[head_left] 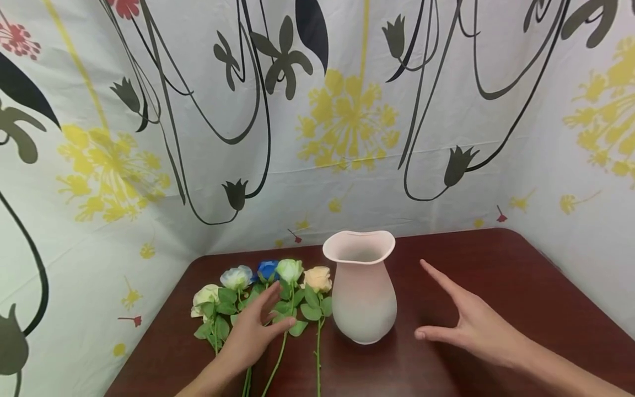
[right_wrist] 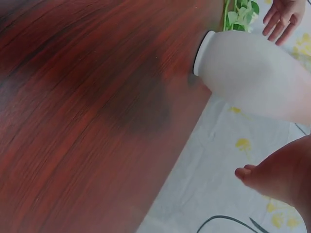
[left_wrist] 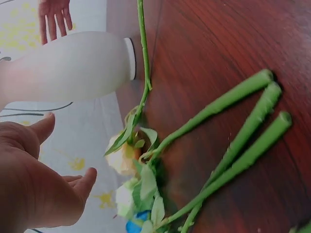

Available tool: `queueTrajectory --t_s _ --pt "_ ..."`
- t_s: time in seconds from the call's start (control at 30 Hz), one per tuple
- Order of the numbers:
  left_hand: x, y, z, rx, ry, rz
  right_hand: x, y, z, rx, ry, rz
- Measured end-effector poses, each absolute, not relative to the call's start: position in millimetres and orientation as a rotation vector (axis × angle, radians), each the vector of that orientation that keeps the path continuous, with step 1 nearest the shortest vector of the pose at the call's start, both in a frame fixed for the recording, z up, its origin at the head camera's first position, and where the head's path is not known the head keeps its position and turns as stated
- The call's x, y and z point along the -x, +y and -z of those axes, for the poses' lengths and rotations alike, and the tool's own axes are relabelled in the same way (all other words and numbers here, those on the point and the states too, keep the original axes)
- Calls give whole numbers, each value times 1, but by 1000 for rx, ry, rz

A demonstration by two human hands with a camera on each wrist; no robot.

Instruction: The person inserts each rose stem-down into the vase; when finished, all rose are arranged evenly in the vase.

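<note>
Wavy-rimmed, matte pink-to-grey vase (head_left: 364, 309), upright on the dark red-brown, wood-grained tabletop (head_left: 377, 377), between two bare hands. Rests on a flat base, probably steady enough to need no support. Mouth facing up, with only bare inner wall in sight.

On the left hand's side of the vase, five artificial-looking roses with green leaves: cream-yellow rose (head_left: 207, 296), pale blue-white rose (head_left: 237, 277), deep blue rose (head_left: 268, 269), pale green rose (head_left: 289, 270) and peach rose (head_left: 317, 279), the last just beside the vase. Laid flat rather than stood up, likely because of stems too thin to balance alone. Blooms grouped toward the far side, thick green stem ends (left_wrist: 272, 126) pointing back toward the person, perhaps for easy reach.

Left hand (head_left: 250, 333) above the leaves in the head view, fingers slightly bent, thumb well apart from them, holding nothing. Right hand (head_left: 478, 325) on the vase's other side, fingers extended, thumb spread wide, also without a hold. Both apart from the vase, seemingly held so to frame its body without touching.

Behind, white cloth (head_left: 307, 201) printed with yellow, grey and red flowers, presumably hung as a screen.
</note>
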State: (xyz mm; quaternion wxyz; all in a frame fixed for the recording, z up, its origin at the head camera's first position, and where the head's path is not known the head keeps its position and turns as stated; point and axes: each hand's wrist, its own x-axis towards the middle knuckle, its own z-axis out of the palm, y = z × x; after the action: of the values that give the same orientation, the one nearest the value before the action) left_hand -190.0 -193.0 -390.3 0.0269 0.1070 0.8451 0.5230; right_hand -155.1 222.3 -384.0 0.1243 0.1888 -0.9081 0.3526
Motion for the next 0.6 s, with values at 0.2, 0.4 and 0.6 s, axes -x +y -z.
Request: queueTrajectory --t_s 0.2,0.4,0.6 --pt "200 -184 398 -310 2476 -1755 170 217 385 -643 -2573 -1257" --pt "208 -172 410 -278 2399 -1814 183 208 390 -686 -2496 -1448" --pt "215 -162 420 -247 2400 -1820 192 197 393 -696 -2445 -1566"
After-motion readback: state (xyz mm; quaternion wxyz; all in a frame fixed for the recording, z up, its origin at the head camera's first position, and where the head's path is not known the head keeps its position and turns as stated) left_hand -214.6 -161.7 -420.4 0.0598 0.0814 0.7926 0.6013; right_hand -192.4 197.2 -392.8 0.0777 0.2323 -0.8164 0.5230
